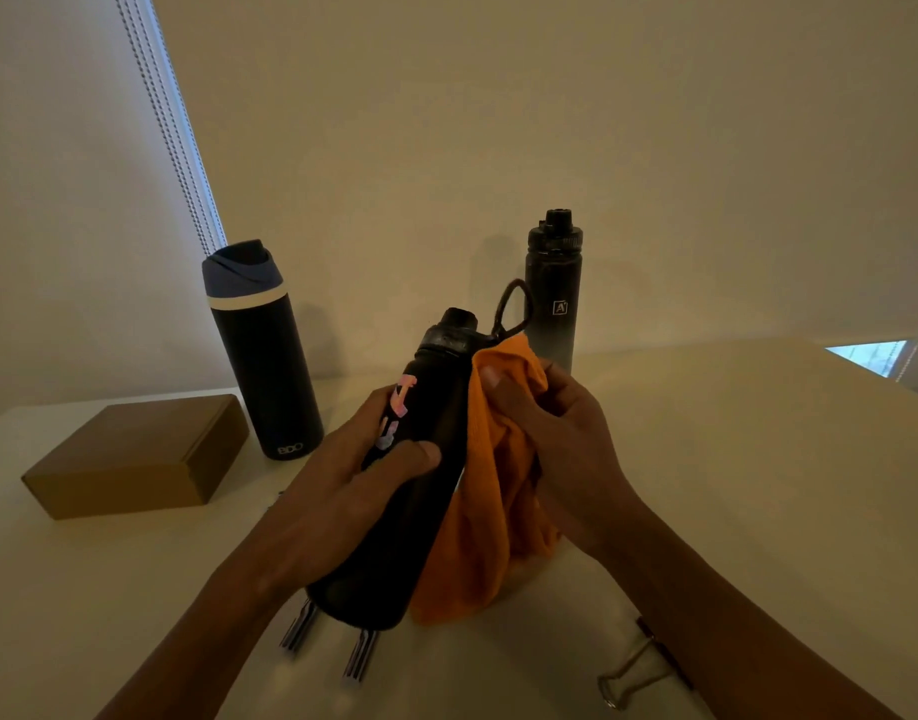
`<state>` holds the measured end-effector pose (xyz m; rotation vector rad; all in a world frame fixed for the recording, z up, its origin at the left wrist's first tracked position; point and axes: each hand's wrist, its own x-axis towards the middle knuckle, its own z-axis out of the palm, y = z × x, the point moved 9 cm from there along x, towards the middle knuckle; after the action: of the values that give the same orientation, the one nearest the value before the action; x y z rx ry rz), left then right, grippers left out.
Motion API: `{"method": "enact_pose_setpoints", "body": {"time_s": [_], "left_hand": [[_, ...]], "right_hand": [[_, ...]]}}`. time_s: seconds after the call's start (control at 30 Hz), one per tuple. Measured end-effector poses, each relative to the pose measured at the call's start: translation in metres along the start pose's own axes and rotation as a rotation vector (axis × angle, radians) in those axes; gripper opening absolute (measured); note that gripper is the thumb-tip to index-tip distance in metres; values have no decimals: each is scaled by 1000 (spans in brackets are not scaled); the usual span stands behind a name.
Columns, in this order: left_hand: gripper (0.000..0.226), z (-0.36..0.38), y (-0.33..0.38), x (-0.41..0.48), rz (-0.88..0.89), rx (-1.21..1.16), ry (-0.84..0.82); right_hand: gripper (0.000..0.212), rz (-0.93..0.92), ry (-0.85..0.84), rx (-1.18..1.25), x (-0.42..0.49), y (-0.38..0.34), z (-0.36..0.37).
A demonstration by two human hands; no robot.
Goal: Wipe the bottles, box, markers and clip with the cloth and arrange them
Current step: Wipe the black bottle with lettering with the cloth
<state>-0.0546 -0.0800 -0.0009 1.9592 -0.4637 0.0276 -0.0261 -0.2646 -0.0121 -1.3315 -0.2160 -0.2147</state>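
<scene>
My left hand [363,470] grips a black bottle [420,491] with a pink sticker, tilted above the table with its cap away from me. My right hand [550,439] holds an orange cloth [488,522] against the bottle's right side. A dark bottle with a blue lid [262,356] stands at the back left, beside a brown cardboard box [135,459]. Another black bottle with a loop strap [553,293] stands at the back by the wall. Two markers [327,641] lie under the held bottle, partly hidden. A binder clip [639,667] lies near my right forearm.
The white table [732,459] meets a plain wall at the back. A window blind with a bead chain [171,122] hangs at the left. The table's right corner ends near a strip of window [867,356].
</scene>
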Motion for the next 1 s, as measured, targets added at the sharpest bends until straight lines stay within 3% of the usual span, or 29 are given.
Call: {"method": "enact_pose_setpoints", "body": {"time_s": [0.23,0.4,0.53,0.63,0.73,0.9,1.0], "left_hand": [[92,7,-7,6,-39,176,-37],[76,16,-4,6,-51,134,-36],[68,13,-1,5,-55,-24,-39],[76,13,-4,4,-45,-20,-51],[87,20,-4,3,-48,48,-70],[80,36,3,1,-49,155,-78],[70,37,3,0,-45,67,-70]], "right_hand": [[63,-11,109,-2,1,0,-10],[58,-13,138,22,1,0,-11],[51,-58,0,-40,-2,-8,0],[53,-71,-48,-27,-3,-10,3],[58,-79,45,-64,-2,-8,-3],[63,-116,187,-146,-3,-10,-11],[55,-93,169,-108,-3,-10,-8]]}}
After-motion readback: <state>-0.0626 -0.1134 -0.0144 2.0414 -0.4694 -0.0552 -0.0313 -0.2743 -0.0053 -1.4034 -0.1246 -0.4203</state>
